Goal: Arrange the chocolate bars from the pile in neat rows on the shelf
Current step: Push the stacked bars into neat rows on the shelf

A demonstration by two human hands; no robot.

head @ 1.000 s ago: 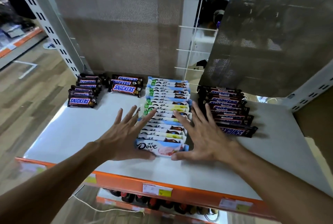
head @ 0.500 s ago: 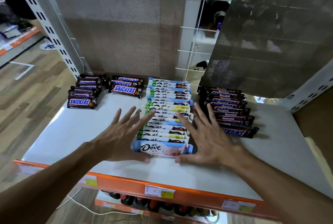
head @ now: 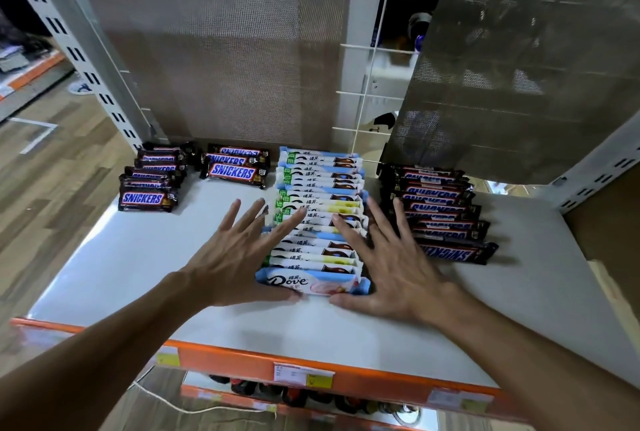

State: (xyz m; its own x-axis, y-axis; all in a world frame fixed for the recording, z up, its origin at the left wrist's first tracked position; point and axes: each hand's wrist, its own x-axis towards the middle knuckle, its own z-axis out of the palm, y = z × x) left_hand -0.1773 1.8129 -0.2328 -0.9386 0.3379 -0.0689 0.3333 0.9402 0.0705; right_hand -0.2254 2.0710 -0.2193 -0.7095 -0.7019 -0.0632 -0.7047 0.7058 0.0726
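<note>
Facing a white metal shelf (head: 138, 274) over wood-plank floor (head: 45, 188) — my spread left hand (head: 235, 257) and right hand (head: 391, 268) flank pale-blue Dove bars (head: 318, 195), lying crosswise.

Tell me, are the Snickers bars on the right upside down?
Yes, from this view: the right Snickers row shows inverted lettering, while the far-left Snickers row reads the right way up.

Beyond the left hand (head: 235, 257) rises a beige mesh panel (head: 225, 49), with a slotted white upright (head: 79, 60) and wood-plank floor (head: 45, 195) further left.

The left hand (head: 239, 257) and right hand (head: 391, 268) have nudged the Dove row (head: 320, 188) slightly back.
</note>
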